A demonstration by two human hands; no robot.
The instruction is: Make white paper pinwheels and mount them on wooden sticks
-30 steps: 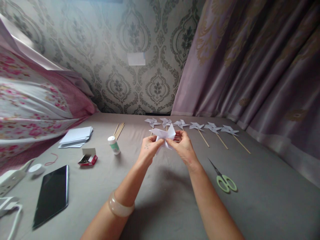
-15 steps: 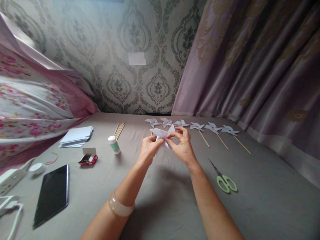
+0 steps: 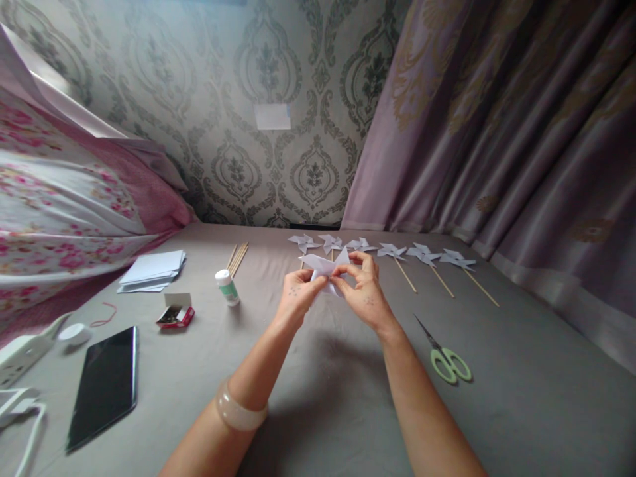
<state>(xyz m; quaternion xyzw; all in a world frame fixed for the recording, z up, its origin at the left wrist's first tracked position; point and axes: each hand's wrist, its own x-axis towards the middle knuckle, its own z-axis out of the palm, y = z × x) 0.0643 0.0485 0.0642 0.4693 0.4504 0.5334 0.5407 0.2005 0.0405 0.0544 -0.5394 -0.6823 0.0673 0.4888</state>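
The white paper pinwheel (image 3: 318,264) is up between the person's two hands, in the middle of the view and in front of a row of finished pinwheels (image 3: 422,254). Two of its pointed blades stand up, one toward each side.

Both arms reach forward from the bottom edge and slant inward, so that the hands nearly meet at the paper. The left forearm, with a pale bangle (image 3: 241,409) around it, leans up and to the right; the right forearm leans up and to the left. The left hand (image 3: 299,289) has the paper pinched, its thumb lying across the near side and pointing at the center, its fingers mostly hidden behind. The right hand (image 3: 365,286) is narrowed to a pinch at the center of the paper, thumb and index finger brought together there; the other fingers are bent and raised behind the index finger. What lies between those fingertips is too small to tell.

A soft shadow falls on the gray cloth (image 3: 318,437) between the forearms. Scissors (image 3: 444,356) with green handles lie just beside the right forearm. Left of the left hand stands a white-capped bottle (image 3: 227,289), near some wooden sticks (image 3: 238,260); farther left are a small red box (image 3: 175,317) with a raised flap and a stack of paper (image 3: 152,270).
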